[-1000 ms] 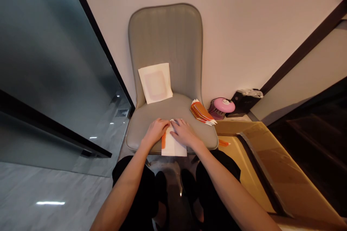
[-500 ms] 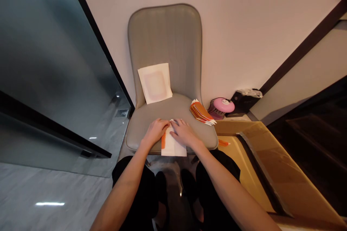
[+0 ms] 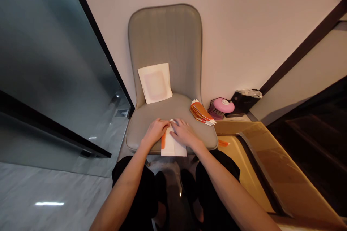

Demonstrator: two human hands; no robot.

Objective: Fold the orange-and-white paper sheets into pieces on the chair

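Note:
A white sheet with an orange strip along its left side (image 3: 173, 148) lies at the front edge of the grey chair seat (image 3: 135, 133), its lower end reaching past the edge. At the sheet's top left, my left hand (image 3: 157, 129) has its fingers together, pinching the paper's upper edge. My right hand (image 3: 183, 133) rests on the upper right part of the sheet with its fingers spread. A stack of folded orange and white papers (image 3: 202, 112) sits at the right of the seat. White sheets with a pale square (image 3: 155, 83) lean against the backrest.
Right of the chair stands an open cardboard box (image 3: 292, 173) with a small orange piece (image 3: 223, 143) in it. Behind it are a pink round device (image 3: 223, 105) and a black box (image 3: 242, 103). A glass door (image 3: 54, 61) is at the left.

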